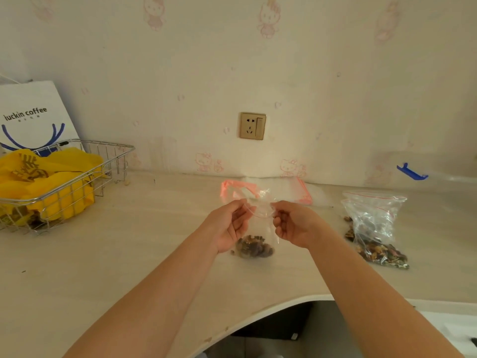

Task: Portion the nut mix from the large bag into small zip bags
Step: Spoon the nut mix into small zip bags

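Centrally, left hand [230, 223] and right hand [291, 224] pinch the mouth of a small zip bag [258, 228] of nut mix above the table [129, 254]. Large bag [374, 228] lies right; empty zip bags [265, 189] behind; wire basket [85, 182] with yellow bag [51, 177] left.

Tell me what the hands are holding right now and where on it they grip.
Both hands hold one small zip bag by its top edge: left hand at the left end, right hand at the right.
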